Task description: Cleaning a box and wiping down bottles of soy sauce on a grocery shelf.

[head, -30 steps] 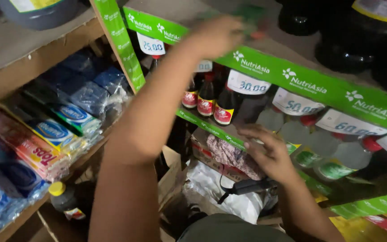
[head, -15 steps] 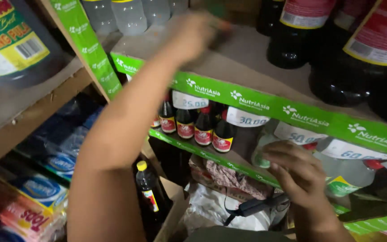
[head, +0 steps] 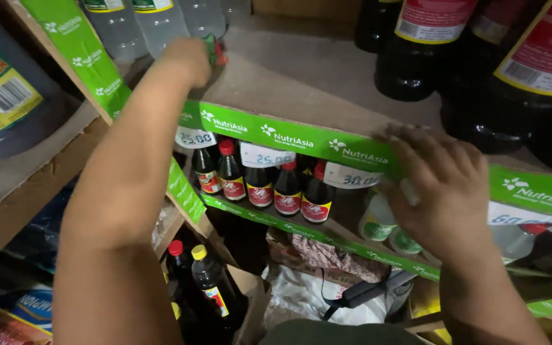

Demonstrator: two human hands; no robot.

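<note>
Left hand (head: 190,59) reaches deep onto the upper shelf (head: 301,83), fingers pinched round a small green-and-red item (head: 214,50) beside clear bottles (head: 161,22); right hand (head: 445,191), fingers spread, braces on the green shelf edge strip (head: 289,137).

Dim, warm indoor light leaves the lower shelf (head: 327,236) recesses in deep shadow. The right hand (head: 445,191) is smeared by motion blur, and faint glare streaks the dark bottles (head: 416,57) above.

Left hand (head: 190,59) outstretched, right hand (head: 445,185) spread.
</note>
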